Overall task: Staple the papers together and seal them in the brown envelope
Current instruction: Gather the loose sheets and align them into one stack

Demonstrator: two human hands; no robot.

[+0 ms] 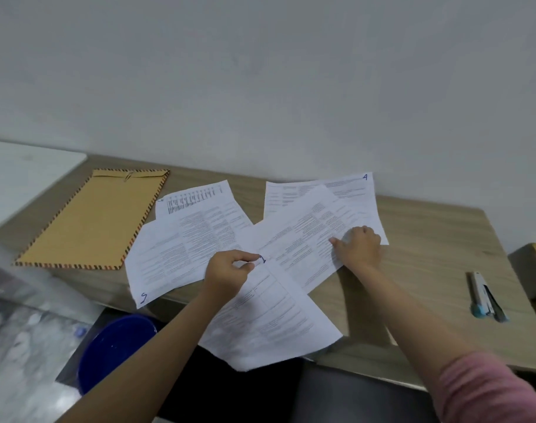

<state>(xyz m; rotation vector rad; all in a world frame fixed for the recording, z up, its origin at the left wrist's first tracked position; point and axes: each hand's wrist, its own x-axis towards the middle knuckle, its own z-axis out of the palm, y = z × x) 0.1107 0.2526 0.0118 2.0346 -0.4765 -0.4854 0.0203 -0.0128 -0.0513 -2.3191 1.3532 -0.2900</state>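
Several printed white sheets lie spread and overlapping across the wooden table (428,239). My left hand (230,271) pinches the top corner of the nearest sheet (276,319), which hangs over the table's front edge. My right hand (360,247) rests with curled fingers on the lower edge of a tilted sheet (303,236); whether it grips the paper I cannot tell. Another sheet marked "4" (352,190) lies behind it. Two more sheets (181,239) lie to the left. The brown envelope (92,221) with a striped border lies flat at the far left. A stapler (486,297) lies at the right.
A blue bucket (114,349) stands on the floor below the table's front edge at the left. A white board (19,178) lies beyond the envelope. A wooden box corner (532,267) sits at the far right. A grey wall rises right behind the table.
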